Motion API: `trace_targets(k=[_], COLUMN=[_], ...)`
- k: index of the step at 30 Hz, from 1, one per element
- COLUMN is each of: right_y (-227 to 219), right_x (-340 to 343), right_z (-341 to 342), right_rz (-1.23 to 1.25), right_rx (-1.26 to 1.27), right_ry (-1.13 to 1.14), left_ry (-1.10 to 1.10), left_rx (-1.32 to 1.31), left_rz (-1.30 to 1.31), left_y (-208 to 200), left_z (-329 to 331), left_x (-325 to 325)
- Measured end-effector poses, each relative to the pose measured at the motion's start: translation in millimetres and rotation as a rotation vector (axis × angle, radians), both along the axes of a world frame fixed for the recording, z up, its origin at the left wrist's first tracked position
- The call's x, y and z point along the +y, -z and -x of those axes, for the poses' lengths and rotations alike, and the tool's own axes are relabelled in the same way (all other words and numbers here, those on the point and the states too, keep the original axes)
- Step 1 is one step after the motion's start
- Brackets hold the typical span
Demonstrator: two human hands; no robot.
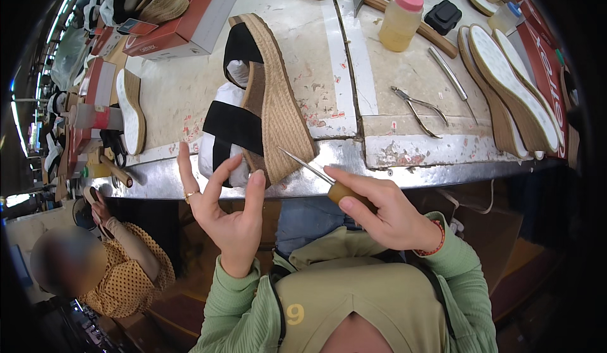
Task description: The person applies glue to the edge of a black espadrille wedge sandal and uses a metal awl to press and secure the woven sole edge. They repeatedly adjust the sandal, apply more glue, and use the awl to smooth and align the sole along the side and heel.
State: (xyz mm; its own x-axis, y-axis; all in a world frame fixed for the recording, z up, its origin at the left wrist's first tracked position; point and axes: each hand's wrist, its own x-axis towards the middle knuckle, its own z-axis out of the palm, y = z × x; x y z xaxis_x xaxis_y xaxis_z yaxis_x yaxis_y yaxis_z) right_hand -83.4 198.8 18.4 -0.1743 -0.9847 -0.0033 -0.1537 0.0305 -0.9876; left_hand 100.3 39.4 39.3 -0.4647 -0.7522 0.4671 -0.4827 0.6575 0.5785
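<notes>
Wedge sandal [288,100] lay on the workbench [174,91] before me, beyond my left hand [229,223]; awl [340,192] in my right hand [389,213]. Nippers [412,103] lay right of the sandal, bottle [399,27] and hammer [436,40] beyond them, soles [511,81] farther right. Shoebox [212,21] stood behind, to the sandal's left.

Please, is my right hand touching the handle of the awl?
Touching. The head view shows your right hand gripping the awl handle between thumb and fingers, with no visible gap.
</notes>
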Motion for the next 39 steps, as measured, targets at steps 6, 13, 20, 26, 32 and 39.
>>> trace_targets(k=[6,13,20,26,32,39], right_y=[-10.8,-18.6,-38.5,-53.0,-59.6,-29.9], right_x=[-0.6,-3.3,-15.5,-38.8,-15.2,6.4], right_z=[1.3,2.8,15.1,53.1,40.4,-12.2], right_rz=[-0.239,-0.406,-0.445,-0.721,-0.622,-0.263], right_rx=[-0.378,-0.757,-0.539,-0.568,-0.518,-0.409], right_ry=[-0.079,-0.096,-0.161,-0.303,-0.222,0.026], left_ry=[0.135,0.201,0.238,0.213,0.207,0.218], left_rx=[0.014,-0.111,-0.171,-0.106,-0.028,-0.026], left_rz=[0.022,-0.315,-0.168,-0.142,-0.169,-0.130], left_y=[-8.7,-15.3,-13.2,-5.3,0.6,7.0], left_z=[20.4,23.1,21.5,20.4,17.2,10.2], left_x=[-35.0,-47.0,-48.8,-43.9,-42.4,-41.0])
